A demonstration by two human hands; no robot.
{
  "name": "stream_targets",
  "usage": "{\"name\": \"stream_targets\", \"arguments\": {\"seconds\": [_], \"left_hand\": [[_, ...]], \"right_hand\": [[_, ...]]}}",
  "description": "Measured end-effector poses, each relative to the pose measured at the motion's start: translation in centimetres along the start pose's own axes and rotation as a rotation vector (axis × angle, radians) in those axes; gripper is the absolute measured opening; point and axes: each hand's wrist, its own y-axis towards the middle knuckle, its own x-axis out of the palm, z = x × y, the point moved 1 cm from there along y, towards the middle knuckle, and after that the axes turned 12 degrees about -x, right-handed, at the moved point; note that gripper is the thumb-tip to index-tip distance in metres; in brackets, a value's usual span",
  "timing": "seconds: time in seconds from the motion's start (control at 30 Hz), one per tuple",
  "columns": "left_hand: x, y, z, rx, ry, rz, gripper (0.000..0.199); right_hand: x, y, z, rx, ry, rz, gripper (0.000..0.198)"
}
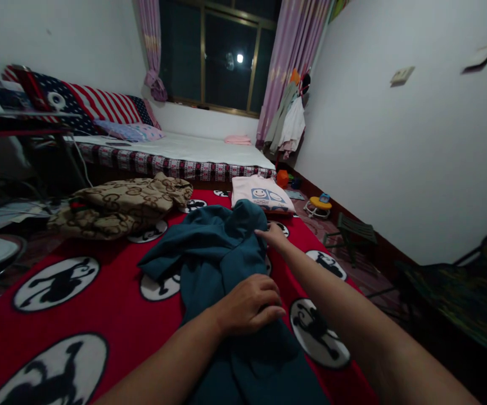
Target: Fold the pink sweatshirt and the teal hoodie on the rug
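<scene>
A dark teal garment (210, 256), probably a long-sleeved top, lies rumpled lengthwise on a red blanket (134, 304) with black-and-white monkey prints. Its bunched far end rises a little in folds. My right hand (274, 235) reaches to the far right edge of the garment, thumb and fingers closed on the cloth. Nearer to me, my left hand (252, 304) rests over the middle of the garment. Its fingers are loosely bent, with the thumb apart from them and nothing visible between.
Brown patterned clothing (129, 205) lies heaped at the far left. A folded pale pink shirt (260, 191) sits at the far edge. Beyond stands a bed (201, 149). Along the right are a yellow stool (320, 203), a folding stool (355, 229) and a dark camouflage chair (471, 287).
</scene>
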Motion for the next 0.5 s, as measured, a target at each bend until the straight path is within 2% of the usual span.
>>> {"name": "stream_targets", "arguments": {"seconds": [0.1, 0.33, 0.43, 0.5], "left_hand": [[0.0, -0.3, 0.1, 0.014, -0.007, 0.017, 0.032], [-0.2, 0.1, -0.6, -0.107, 0.047, 0.165, 0.024], [-2.5, 0.7, -1.9, -0.232, 0.149, 0.383, 0.02], [-5.1, 0.5, -3.5, -0.417, 0.257, 0.579, 0.025]], "right_hand": [[0.2, 0.4, -0.6, -0.068, -0.075, 0.012, 0.012], [-1.1, -0.5, -0.9, -0.183, -0.296, 0.193, 0.035], [-1.2, 0.3, -2.5, -0.305, -0.304, 0.211, 0.04], [-1.1, 1.3, -3.7, -0.373, -0.258, 0.168, 0.042]]}}
